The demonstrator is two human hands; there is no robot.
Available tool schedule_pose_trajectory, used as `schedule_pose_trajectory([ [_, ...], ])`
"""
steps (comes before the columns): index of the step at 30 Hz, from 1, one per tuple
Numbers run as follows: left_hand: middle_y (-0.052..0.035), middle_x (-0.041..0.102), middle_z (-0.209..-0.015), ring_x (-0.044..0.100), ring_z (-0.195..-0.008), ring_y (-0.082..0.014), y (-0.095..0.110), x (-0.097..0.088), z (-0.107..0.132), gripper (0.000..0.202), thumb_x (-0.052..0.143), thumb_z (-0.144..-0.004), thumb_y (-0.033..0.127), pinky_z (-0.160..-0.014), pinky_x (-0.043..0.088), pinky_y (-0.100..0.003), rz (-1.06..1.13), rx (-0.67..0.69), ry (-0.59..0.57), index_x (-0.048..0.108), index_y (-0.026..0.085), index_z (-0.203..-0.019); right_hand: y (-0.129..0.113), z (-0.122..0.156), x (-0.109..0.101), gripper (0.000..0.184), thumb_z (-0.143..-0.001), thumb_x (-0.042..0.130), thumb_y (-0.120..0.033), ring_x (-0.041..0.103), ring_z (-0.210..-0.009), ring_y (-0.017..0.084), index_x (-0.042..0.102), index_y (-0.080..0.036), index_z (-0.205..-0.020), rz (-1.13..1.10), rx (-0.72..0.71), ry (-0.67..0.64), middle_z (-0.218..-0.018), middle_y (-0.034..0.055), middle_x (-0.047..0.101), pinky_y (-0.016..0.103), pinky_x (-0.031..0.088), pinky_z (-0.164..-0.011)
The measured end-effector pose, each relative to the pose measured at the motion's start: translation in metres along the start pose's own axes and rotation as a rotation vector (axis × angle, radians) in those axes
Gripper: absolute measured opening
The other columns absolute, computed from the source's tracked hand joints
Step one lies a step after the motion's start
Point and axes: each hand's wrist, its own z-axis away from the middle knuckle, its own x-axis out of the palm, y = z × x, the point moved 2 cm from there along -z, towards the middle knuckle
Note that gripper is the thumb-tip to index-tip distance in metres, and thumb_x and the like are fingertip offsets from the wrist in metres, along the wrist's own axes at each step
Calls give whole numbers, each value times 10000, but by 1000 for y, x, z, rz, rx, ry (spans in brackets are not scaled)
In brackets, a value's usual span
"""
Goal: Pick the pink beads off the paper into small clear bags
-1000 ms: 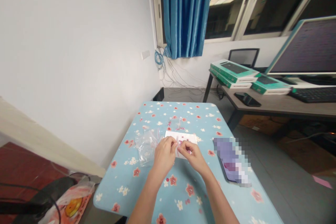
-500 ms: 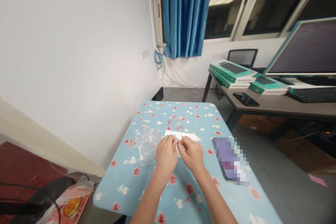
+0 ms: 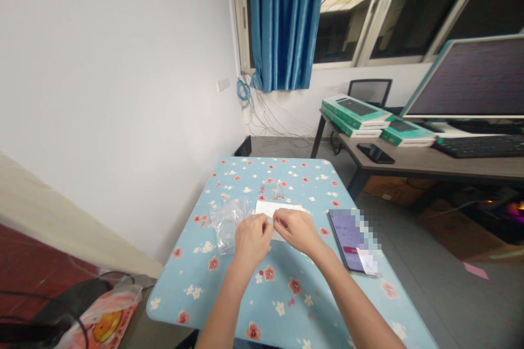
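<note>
Both my hands meet over a white sheet of paper (image 3: 267, 208) on a small table with a light blue flowered cloth (image 3: 286, 294). My left hand (image 3: 250, 240) is closed in a pinch, its fingertips against those of my right hand (image 3: 297, 230), which is pinched too. Whatever they hold between them is too small to make out. A crumpled clear plastic bag (image 3: 227, 222) lies just left of my left hand. A second small clear bag with pink bits (image 3: 273, 190) lies beyond the paper.
A phone (image 3: 352, 240) lies on the cloth right of my right hand. A desk at the right carries green boxes (image 3: 355, 114), a dark phone (image 3: 375, 153), a keyboard (image 3: 483, 146) and a monitor (image 3: 475, 79). A blue curtain (image 3: 284, 22) and loose cables hang at the back wall.
My hands have drawn closer together, fingertips now touching over the paper. The view has shifted slightly to the right and down.
</note>
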Motion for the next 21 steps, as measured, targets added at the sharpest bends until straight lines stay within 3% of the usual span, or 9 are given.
schedule_pose_trajectory([
  [3, 9, 520, -555, 480, -570, -144, 1, 0, 6, 210, 479, -770, 160, -537, 247, -256, -1, 16, 21, 480, 197, -563, -1, -1, -2, 171, -775, 471, -176, 483, -596, 126, 589, -200, -654, 43, 81, 74, -623, -7, 577, 244, 218, -543],
  [6, 25, 493, -548, 477, -565, -135, -3, 0, 10, 208, 476, -784, 186, -552, 291, -248, 88, -9, 28, 481, 198, -577, -9, 0, -5, 145, -777, 485, -183, 496, -637, 131, 584, -205, -673, 53, 44, 47, -659, -5, 576, 243, 234, -552],
  [9, 16, 536, -685, 522, -660, -149, -11, 0, 15, 61, 547, -770, 245, -633, 389, -260, 194, 8, 73, 528, 206, -727, -18, 1, -10, 130, -790, 486, -184, 502, -677, 141, 573, -204, -695, 57, 28, 61, -701, 4, 580, 247, 254, -575],
  [11, -37, 569, -923, 551, -864, -200, -16, 1, 19, 321, 660, -700, 308, -768, 437, -321, 237, 43, 151, 532, 211, -977, -24, 2, -11, 132, -802, 476, -185, 505, -696, 149, 573, -204, -715, 44, 16, 63, -716, 9, 584, 251, 270, -595],
  [14, -115, 462, -1237, 445, -1162, -284, -24, 9, 25, 751, 743, -619, 318, -962, 377, -440, 245, 83, 202, 379, 225, -1270, -32, 4, -8, 134, -810, 478, -198, 503, -712, 157, 574, -205, -717, 20, -16, 36, -714, 12, 580, 257, 292, -620],
  [21, -95, 520, -1187, 468, -1127, -281, -31, 18, 25, 555, 676, -662, 210, -976, 363, -444, 190, 139, 198, 470, 231, -1177, -33, 10, 3, 160, -810, 474, -196, 530, -732, 175, 572, -209, -684, 26, 90, 61, -701, 21, 595, 285, 352, -702],
])
